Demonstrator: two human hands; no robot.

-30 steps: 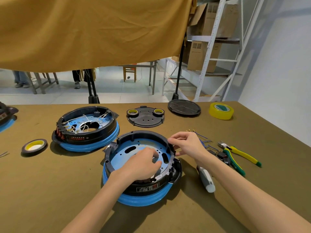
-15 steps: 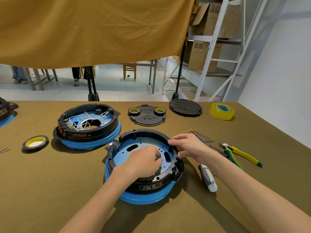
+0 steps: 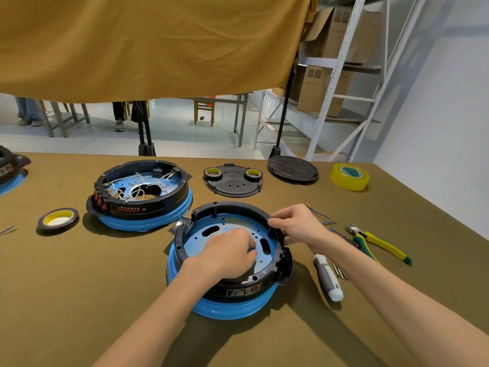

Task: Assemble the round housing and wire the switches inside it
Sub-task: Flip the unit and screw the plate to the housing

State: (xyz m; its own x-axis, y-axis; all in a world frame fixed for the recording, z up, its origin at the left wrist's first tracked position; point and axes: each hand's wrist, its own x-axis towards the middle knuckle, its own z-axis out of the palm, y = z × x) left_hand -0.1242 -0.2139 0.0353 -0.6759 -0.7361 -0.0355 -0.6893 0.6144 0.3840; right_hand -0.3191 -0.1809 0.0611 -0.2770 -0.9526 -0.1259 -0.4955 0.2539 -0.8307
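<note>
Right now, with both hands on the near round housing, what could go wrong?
1. The right hand grips only the rim of the near black-and-blue round housing, so it might tilt or slide on the brown table.
2. The left hand covers the blue inner plate, so alignment may be misjudged.
3. The thin loose wires behind the right wrist could be swept away.

Bare forearms, no sleeves, unadorned fingers (image 3: 248, 243)

A mustard cloth (image 3: 148, 43) hangs low over the far edge of the table (image 3: 66, 300). Beyond it stands a white metal rack (image 3: 344, 56) stacked with cardboard boxes (image 3: 320, 88), beside a wooden chair (image 3: 204, 108). A roll of yellow tape (image 3: 349, 176) sits toward the far right corner; green-and-yellow cutters (image 3: 378, 242) lie nearer.
</note>
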